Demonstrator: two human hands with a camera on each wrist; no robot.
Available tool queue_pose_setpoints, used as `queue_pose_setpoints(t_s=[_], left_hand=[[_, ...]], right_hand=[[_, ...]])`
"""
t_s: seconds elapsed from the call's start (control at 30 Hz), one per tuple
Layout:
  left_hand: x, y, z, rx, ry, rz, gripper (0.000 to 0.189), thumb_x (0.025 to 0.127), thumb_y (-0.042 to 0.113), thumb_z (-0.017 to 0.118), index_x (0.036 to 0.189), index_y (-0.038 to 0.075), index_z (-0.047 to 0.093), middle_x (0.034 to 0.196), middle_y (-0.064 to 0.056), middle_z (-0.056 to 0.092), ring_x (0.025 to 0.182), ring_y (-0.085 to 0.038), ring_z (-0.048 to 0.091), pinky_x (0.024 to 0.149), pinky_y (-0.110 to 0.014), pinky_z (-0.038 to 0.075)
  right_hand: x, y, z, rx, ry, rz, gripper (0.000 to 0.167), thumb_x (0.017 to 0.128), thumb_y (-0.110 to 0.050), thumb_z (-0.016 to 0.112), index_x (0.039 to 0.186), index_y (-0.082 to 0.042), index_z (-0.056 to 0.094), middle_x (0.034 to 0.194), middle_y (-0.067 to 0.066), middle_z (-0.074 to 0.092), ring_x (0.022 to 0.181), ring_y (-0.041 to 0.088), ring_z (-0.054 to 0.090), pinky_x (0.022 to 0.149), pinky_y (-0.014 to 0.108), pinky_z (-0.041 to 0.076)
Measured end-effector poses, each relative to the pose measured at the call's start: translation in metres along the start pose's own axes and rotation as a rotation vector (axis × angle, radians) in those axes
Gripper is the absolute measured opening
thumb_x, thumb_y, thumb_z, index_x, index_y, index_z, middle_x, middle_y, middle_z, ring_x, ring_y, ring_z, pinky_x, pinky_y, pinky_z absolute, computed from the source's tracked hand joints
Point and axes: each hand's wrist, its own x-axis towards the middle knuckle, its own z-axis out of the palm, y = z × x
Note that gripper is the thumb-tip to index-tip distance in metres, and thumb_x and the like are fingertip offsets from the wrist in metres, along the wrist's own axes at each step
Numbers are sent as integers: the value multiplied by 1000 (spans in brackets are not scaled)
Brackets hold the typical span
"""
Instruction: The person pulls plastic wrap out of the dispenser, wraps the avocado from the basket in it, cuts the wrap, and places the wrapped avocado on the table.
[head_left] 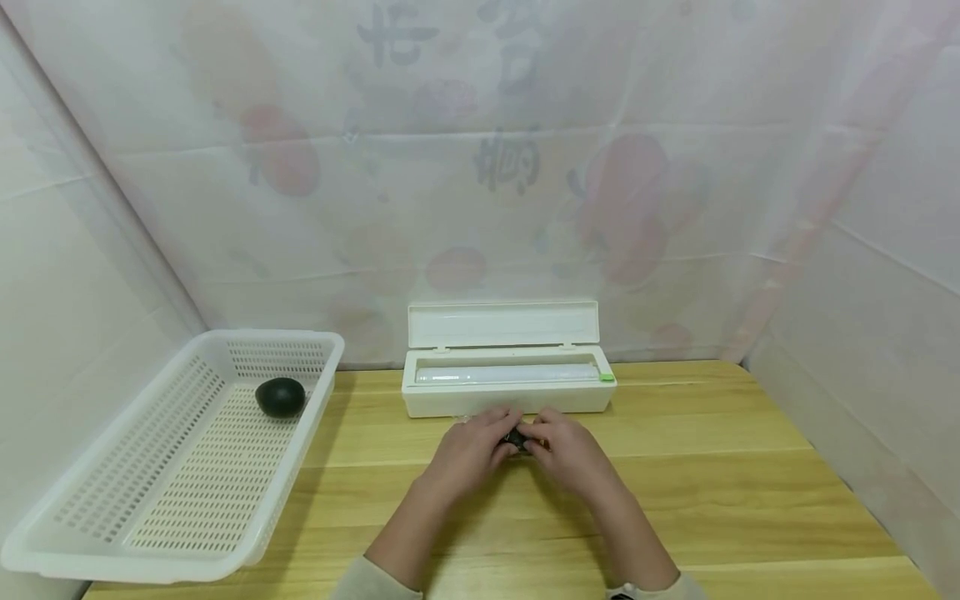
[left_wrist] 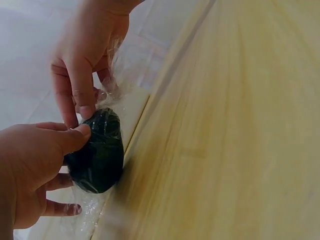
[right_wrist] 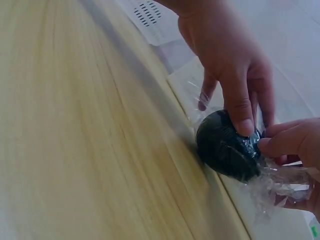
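A dark green avocado [left_wrist: 97, 160], covered in clear plastic wrap [right_wrist: 280, 187], is between the two hands, just in front of the white wrap box [head_left: 510, 398]. My left hand [head_left: 467, 450] holds it with the thumb on top and fingers along the far side. At the other end my right hand [head_left: 568, 450] pinches the film against the avocado, thumb beside the left thumb. Loose, crumpled film sticks out past both ends in the wrist views. Parts of the right fingers are hidden behind the film and avocado.
Behind the hands, the box's lid [head_left: 504, 325] stands up, with a roll of wrap [head_left: 506, 374] inside and a green slider [head_left: 607, 377] at its right end. At left, a white plastic basket [head_left: 262, 521] contains another avocado [head_left: 281, 397]. Printed curtains enclose the wooden table [head_left: 712, 483].
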Motion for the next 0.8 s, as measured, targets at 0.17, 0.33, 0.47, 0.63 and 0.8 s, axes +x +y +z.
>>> queue_pose_setpoints(t_s=[0.17,0.33,0.47,0.63,0.8], left_hand=[[1,0,5,35,11,3,43,101,34,54,143,22,53,144,-2,54,129,-20,53,88,-45,54],[1,2,7,46,-41,-35,48,104,34,46,150,19,43,151,-5,45,136,-23,47,99,-46,49],[1,3,7,36,-90,-60,54,104,40,43,154,18,35,155,-6,39,141,-24,40,108,-50,42],[0,3,7,28,-110,-62,62,101,39,52,155,16,32,157,-7,35,144,-24,35,112,-53,36],[1,2,6,33,-97,-32,64,100,27,56,155,12,28,157,-9,36,142,-26,38,115,-45,34]], right_hand=[[-1,5,-6,161,-27,58,19,89,-2,68,103,-11,78,89,-8,61,76,3,55,67,22,51],[-1,15,-9,284,14,197,29,88,3,62,107,-13,75,100,-1,69,91,14,63,79,33,55],[1,21,-7,294,-21,346,20,90,-7,67,108,-13,72,98,1,69,87,16,63,77,35,54],[1,22,-6,305,-85,470,6,93,-17,66,96,-15,70,89,-2,66,81,14,59,73,33,49],[2,18,-2,337,-31,507,5,91,-17,66,90,-14,70,86,-1,65,81,14,56,72,31,47]])
